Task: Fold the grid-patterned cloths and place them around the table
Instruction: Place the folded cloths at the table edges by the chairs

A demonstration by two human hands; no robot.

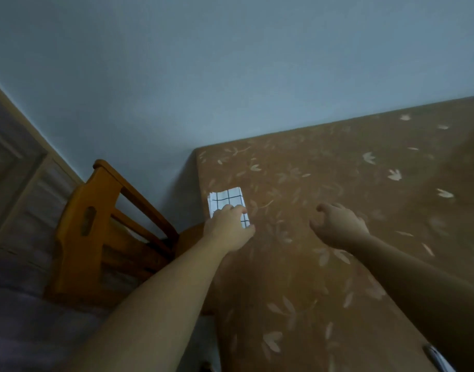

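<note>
Folded grid-patterned cloth [228,204] lies flat at the counter [338,210] corner nearest the wooden chair [96,232]. Left hand [227,229] rests on its near end, fingers pressing down, not clenched. Right hand [338,226] hovers well to the cloth's right, loosely curled, grasping nothing. Cloth's long axis runs along the counter's chair-side edge, pointing away from the person. Left hand nearer.

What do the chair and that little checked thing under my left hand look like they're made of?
Chair: likely wood with a glossy orange-brown varnish; solid slats, slight sheen. Folded grid cloth: thin white fabric, judging by its stacked layered edges.
</note>
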